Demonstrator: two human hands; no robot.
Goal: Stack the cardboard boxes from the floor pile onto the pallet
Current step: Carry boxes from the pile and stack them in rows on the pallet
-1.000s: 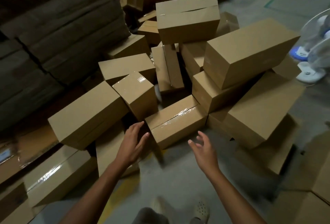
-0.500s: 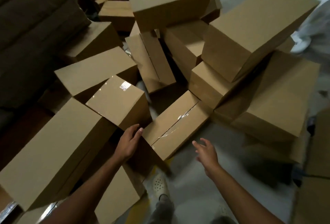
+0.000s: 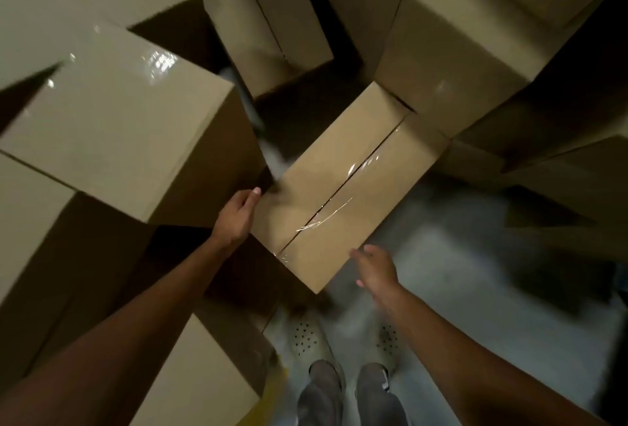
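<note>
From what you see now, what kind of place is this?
Probably a warehouse or packing area: many sealed cardboard boxes lie piled on a bare concrete floor, and both hands reach for a taped box.

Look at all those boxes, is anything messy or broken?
Messy, yes: the boxes lie tumbled at all angles. The taped box between the hands, left hand and right hand, has wrinkled, peeling tape along its seam. Nothing looks crushed or spilled.

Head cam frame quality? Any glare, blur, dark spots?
Head view: dim overall; glare on the taped box seam and the glossy box at left; motion blur on the right hand and shoes; deep shadow between boxes; wide-angle stretching at edges.
</note>
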